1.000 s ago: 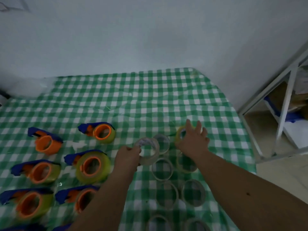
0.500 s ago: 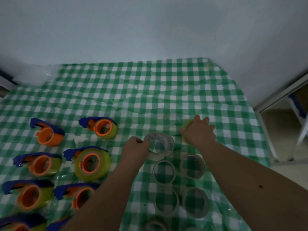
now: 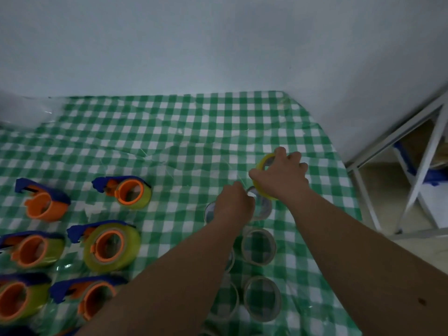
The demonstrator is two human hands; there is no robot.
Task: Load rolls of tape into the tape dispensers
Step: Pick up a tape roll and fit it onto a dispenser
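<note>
We see the right hand (image 3: 282, 177) curled over a yellow roll of tape (image 3: 263, 174), thumb on its near side and fingers over the far rim, gripping it just above the green-and-white checked tablecloth (image 3: 194, 132). The roll tilts up on edge, with its open core facing us.

The left hand (image 3: 234, 204) sits just beside it, fingers bent around a clear roll of tape (image 3: 263, 207) whose rim shows on either side of the knuckles; how firmly it grips we cannot tell, since the back of the hand hides the fingertips.

Nearer us, more empty-looking clear rolls (image 3: 259, 246) lie flat in two columns, partly hidden under the left forearm.

To the left stand the orange-and-blue tape dispensers. One at the far left (image 3: 43, 202) carries no roll. The one beside it (image 3: 129, 191) holds yellow tape, as does the larger one (image 3: 111, 246) in the row below. Others sit at the left edge and the bottom corner, blurred.

A white metal rack (image 3: 417, 170) stands to the right of the table, against the pale wall (image 3: 218, 44).
</note>
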